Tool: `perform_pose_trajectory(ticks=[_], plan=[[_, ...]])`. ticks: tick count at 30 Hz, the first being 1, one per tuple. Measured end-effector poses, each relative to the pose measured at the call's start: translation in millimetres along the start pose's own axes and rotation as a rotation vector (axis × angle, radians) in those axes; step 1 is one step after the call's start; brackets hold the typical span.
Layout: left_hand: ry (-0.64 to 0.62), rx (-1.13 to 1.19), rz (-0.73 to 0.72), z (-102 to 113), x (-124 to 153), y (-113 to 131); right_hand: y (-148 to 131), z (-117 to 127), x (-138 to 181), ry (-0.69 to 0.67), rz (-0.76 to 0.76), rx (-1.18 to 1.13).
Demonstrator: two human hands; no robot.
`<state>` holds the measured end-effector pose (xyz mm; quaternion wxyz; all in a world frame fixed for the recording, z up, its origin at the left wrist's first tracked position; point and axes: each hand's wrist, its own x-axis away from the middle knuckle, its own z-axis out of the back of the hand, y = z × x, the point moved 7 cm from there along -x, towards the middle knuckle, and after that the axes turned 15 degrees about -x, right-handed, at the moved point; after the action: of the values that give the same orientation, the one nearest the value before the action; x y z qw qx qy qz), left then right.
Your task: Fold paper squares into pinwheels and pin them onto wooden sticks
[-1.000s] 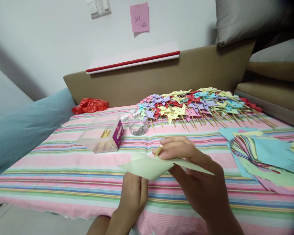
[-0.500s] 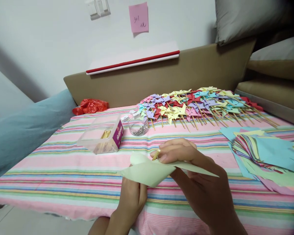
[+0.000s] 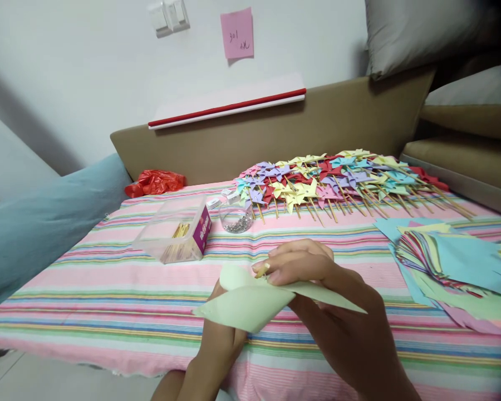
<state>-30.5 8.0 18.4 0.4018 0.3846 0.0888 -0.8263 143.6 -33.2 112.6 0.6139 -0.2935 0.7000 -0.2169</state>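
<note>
Pale green paper, folded like a pinwheel (image 3: pixel 246 306), is in front of me above the striped cloth. My right hand (image 3: pixel 338 301) pinches it from the right, with fingertips at its centre. A short yellowish stick end (image 3: pixel 262 271) pokes up beside those fingertips. Below the paper is my left hand (image 3: pixel 221 337), its fingers curled and mostly hidden by the sheet; what they grip is out of sight. Beyond the hands stand a clear plastic box of thin wooden sticks (image 3: pixel 183 245) and a round clear tub of small metal pieces (image 3: pixel 237 221).
Many finished coloured pinwheels (image 3: pixel 317 178) lie in a heap at the back right. Stacked coloured paper sheets (image 3: pixel 463 262) lie at the right. A red plastic bag (image 3: pixel 156 182) rests at the back left on the striped cloth (image 3: pixel 108 289). Cushions (image 3: pixel 426 33) rise at the right.
The green paper has tipped slightly, its left corner now lower and further left. My left hand has shifted a little down and left. My right hand keeps its pinch.
</note>
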Motion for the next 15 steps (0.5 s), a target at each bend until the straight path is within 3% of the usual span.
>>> perform_pose_trajectory(ticks=[10, 15], plan=[[0.005, 0.014, 0.035, 6, -7, 0, 4, 1, 1, -0.005, -0.035, 0.000], [0.081, -0.097, -0.037, 14, -13, 2, 9, 2, 3, 0.007, -0.058, -0.062]])
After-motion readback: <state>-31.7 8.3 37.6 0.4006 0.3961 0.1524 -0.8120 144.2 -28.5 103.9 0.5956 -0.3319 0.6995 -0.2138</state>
